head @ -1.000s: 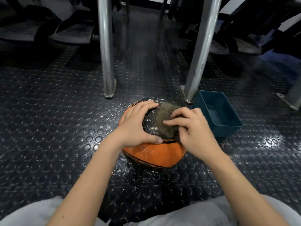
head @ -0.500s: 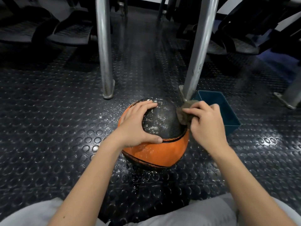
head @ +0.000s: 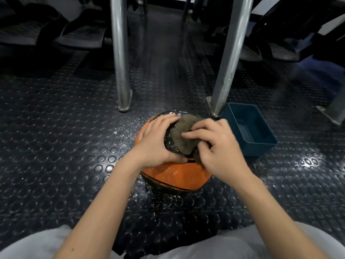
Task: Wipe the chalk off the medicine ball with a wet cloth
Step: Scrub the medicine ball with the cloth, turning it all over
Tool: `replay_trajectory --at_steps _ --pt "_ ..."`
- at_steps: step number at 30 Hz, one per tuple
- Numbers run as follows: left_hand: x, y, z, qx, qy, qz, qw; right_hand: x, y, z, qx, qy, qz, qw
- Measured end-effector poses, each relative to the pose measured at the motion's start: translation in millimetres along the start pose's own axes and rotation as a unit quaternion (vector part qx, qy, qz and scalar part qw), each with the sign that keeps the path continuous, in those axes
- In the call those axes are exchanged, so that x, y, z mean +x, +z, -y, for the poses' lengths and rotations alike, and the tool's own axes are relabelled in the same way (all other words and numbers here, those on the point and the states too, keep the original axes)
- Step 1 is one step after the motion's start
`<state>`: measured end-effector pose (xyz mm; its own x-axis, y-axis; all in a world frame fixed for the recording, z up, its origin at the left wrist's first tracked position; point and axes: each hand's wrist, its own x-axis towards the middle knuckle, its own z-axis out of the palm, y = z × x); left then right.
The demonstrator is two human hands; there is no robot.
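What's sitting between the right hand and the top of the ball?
The grey-brown cloth. In the head view the right hand grips it and presses it onto the medicine ball, on its dark top panel.

Both bare forearms enter from bottom of frame, converge at centre. Left hand (head: 155, 144) palm down, fingers spread and laid flat over left side of ball (head: 175, 174), thumb stretched toward right. Right hand (head: 220, 148) just beside it, slightly blurred, knuckles up, fingers curled, clutching cloth (head: 186, 126).
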<state>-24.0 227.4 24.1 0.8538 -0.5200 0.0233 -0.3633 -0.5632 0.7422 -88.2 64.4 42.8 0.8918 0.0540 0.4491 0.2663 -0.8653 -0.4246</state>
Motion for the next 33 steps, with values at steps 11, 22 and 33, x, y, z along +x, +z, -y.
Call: replay_trajectory --at_steps 11,22,33 --pt "-0.9 -3.5 -0.2 0.002 -0.008 0.004 1.0 -6.1 2.5 -5.6 -0.058 -0.012 0.004 0.998" --pt "-0.5 2.2 -3.7 0.001 0.006 -0.01 1.0 -4.1 10.0 -0.1 -0.02 -0.011 -0.017 1.0" --pt "-1.9 1.9 -2.3 0.004 0.007 -0.002 1.0 -7.8 10.6 3.2 -0.034 -0.031 -0.01 0.999"
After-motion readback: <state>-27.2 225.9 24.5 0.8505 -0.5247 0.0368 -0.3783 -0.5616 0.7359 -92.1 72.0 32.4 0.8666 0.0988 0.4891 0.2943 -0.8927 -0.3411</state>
